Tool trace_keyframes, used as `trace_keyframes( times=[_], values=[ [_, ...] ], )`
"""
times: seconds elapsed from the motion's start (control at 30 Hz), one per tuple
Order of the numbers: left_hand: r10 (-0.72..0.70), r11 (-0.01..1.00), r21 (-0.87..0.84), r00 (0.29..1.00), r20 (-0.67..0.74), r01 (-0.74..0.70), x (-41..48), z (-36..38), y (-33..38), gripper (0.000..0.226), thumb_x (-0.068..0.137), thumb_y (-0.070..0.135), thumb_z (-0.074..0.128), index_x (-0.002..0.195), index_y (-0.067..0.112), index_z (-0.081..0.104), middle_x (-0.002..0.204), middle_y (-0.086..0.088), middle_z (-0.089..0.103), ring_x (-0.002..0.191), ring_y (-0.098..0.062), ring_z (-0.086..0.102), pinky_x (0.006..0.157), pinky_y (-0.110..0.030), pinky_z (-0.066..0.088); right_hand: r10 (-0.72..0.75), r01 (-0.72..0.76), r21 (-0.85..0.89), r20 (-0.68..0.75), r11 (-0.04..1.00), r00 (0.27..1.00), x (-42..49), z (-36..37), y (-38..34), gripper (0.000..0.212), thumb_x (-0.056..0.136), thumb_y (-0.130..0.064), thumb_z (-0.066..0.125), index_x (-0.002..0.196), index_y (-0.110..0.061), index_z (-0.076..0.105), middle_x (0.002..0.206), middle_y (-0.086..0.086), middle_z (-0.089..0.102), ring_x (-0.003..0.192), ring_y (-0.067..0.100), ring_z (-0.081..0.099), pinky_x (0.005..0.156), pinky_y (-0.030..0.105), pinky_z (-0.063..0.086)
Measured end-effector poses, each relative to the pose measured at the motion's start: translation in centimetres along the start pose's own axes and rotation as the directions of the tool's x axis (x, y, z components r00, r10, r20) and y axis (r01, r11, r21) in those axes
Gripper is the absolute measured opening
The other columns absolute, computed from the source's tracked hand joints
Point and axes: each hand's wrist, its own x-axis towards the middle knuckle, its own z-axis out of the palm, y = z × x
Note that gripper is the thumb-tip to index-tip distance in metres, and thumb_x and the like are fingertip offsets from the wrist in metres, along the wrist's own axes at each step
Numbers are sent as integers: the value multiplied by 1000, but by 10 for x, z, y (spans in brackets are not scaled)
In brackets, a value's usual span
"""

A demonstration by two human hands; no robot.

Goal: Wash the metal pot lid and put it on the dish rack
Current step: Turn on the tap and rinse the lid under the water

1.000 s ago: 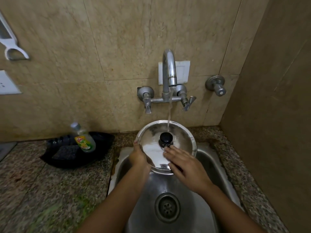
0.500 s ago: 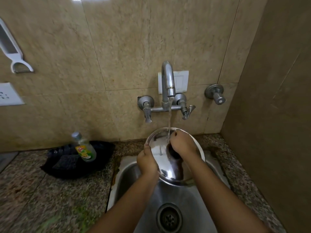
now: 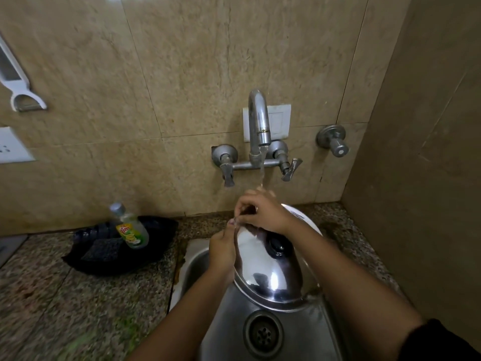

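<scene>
The shiny metal pot lid with a black knob is held tilted over the steel sink, its top facing me. My left hand grips its left rim. My right hand is at the lid's upper edge, fingers pinched on the rim right under the stream of water running from the tap. No dish rack is in view.
A dish soap bottle lies in a black tray with a dark scrub pad on the granite counter to the left. The drain sits below the lid. A brown wall closes the right side.
My right hand slid from the lid's lower face up over the knob to the top edge. The lid now tilts more toward me and the knob is uncovered again.
</scene>
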Motion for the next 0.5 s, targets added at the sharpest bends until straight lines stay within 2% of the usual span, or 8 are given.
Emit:
trace_keyframes(
  times=[0.1, 0.13, 0.2, 0.27, 0.33, 0.4, 0.43, 0.5],
  values=[
    [-5, 999, -33, 995, -100, 2, -5, -5, 3, 33, 96, 38, 47, 80, 14, 65, 81, -8, 68, 76, -21, 62, 66, -29, 47, 225, -172, 248, -206, 953, 952, -1, -7, 22, 12, 74, -30, 71, 73, -33, 59, 89, -8, 63, 96, 16, 56, 89, 43, 45],
    [-32, 998, -57, 994, -108, 26, -6, -6, 2, 33, 95, 39, 47, 84, 12, 65, 83, -9, 68, 77, -21, 63, 65, -28, 47, 312, -231, 345, -204, 910, 928, -3, -8, 29, 14, 75, -26, 70, 71, -31, 58, 85, -6, 66, 90, 18, 61, 86, 45, 49],
    [-125, 987, -104, 992, -14, 123, -6, -12, 1, 38, 95, 42, 46, 98, 9, 64, 89, -11, 68, 83, -25, 64, 69, -32, 50, 352, -264, 411, -153, 873, 924, -2, -8, 36, 17, 75, -21, 69, 68, -29, 57, 80, -1, 68, 83, 22, 66, 86, 50, 51],
    [-204, 976, -52, 970, 131, 213, -8, -18, 3, 49, 93, 52, 42, 116, 11, 58, 105, -11, 67, 95, -27, 63, 78, -38, 52, 294, -211, 406, -153, 889, 944, 0, -11, 31, 16, 77, -15, 70, 71, -26, 60, 77, 2, 69, 79, 21, 66, 85, 51, 52],
    [-148, 977, 184, 962, 230, 106, -7, -23, 0, 55, 93, 57, 37, 130, 17, 45, 120, -4, 58, 106, -24, 57, 90, -38, 48, 180, -139, 427, -56, 894, 982, 3, -17, 21, 12, 77, -6, 74, 78, -14, 65, 76, 0, 68, 75, 16, 65, 82, 42, 54],
    [30, 935, 334, 968, 251, -116, -8, -24, 1, 40, 98, 47, 34, 123, 18, 46, 112, 0, 57, 100, -16, 54, 85, -28, 41, 49, -100, 390, 138, 915, 989, 4, -19, 5, 13, 74, -5, 76, 83, -9, 68, 78, 0, 69, 75, 12, 65, 78, 32, 53],
    [102, 926, 330, 963, 250, -184, -8, -23, 2, 31, 99, 40, 35, 112, 18, 51, 102, 0, 60, 92, -13, 55, 78, -26, 41, 13, -89, 372, 204, 924, 979, 5, -16, -1, 14, 73, -6, 77, 83, -9, 69, 79, 2, 70, 76, 12, 65, 77, 29, 53],
    [198, 933, 245, 945, 260, -263, -8, -21, 5, 27, 100, 31, 39, 95, 14, 60, 85, -1, 62, 80, -14, 56, 67, -21, 43, 2, -82, 369, 212, 926, 977, 5, -11, -6, 13, 74, -8, 77, 85, -9, 69, 82, 6, 70, 78, 13, 65, 76, 28, 54]
  ],
)
